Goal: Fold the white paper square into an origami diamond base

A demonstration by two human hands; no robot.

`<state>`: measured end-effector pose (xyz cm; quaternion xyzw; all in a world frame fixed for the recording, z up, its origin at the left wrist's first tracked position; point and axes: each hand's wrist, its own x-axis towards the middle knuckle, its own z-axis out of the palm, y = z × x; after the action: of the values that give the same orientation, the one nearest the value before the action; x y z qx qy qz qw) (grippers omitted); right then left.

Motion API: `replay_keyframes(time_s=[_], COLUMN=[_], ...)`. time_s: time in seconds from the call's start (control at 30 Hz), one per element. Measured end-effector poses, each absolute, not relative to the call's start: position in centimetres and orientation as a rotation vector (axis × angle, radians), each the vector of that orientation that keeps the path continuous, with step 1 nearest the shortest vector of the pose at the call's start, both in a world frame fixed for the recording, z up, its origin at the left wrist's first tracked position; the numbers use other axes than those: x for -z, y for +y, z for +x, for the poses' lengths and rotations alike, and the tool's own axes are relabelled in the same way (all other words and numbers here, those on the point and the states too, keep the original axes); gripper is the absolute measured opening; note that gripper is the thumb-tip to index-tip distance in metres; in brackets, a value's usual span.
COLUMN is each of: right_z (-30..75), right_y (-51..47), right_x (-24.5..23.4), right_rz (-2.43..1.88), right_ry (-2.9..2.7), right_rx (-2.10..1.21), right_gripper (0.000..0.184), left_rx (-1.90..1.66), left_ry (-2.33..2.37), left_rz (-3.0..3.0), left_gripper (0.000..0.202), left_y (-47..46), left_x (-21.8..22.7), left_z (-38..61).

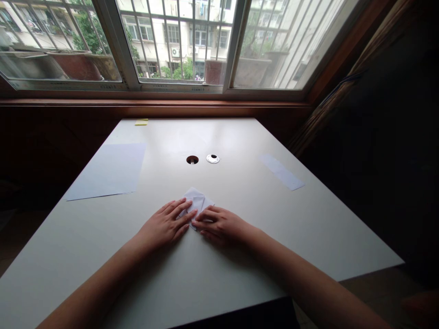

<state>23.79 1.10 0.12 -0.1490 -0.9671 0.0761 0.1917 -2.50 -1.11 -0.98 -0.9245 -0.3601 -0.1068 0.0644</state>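
A small sheet of white paper, folded into a diamond-like shape (195, 193), lies on the white table with creased flaps facing up. My left hand (166, 224) rests on its left side, fingers stretched out and lying flat over the folds. At the lower right of the paper, my right hand (222, 225) has its fingers bent, with thumb and fingertips pinching the near corner. The fingertips of both hands almost meet there and hide part of the lower edge.
On the white table (240, 274), a large paper sheet (109, 169) lies left and a paper strip (283, 172) right. A round cable hole (192, 160) sits beyond my hands, its silver cover (213, 158) beside it. Yellow sticky notes (141, 122) lie near the far edge, below a barred window (178, 41).
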Motion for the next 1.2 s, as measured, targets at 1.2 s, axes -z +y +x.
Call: replay_keyframes(time_s=[1.2], right_z=[24.7], right_y=[2.4], right_x=[0.8], right_rz=[-0.460], right_ry=[-2.549], right_rx=[-0.235], right_gripper=[0.018], left_rx=[0.495], left_ry=[-1.128], left_rz=[-2.818], left_gripper=[0.040], left_y=[-1.4], left_x=[0.4], left_z=[-2.1])
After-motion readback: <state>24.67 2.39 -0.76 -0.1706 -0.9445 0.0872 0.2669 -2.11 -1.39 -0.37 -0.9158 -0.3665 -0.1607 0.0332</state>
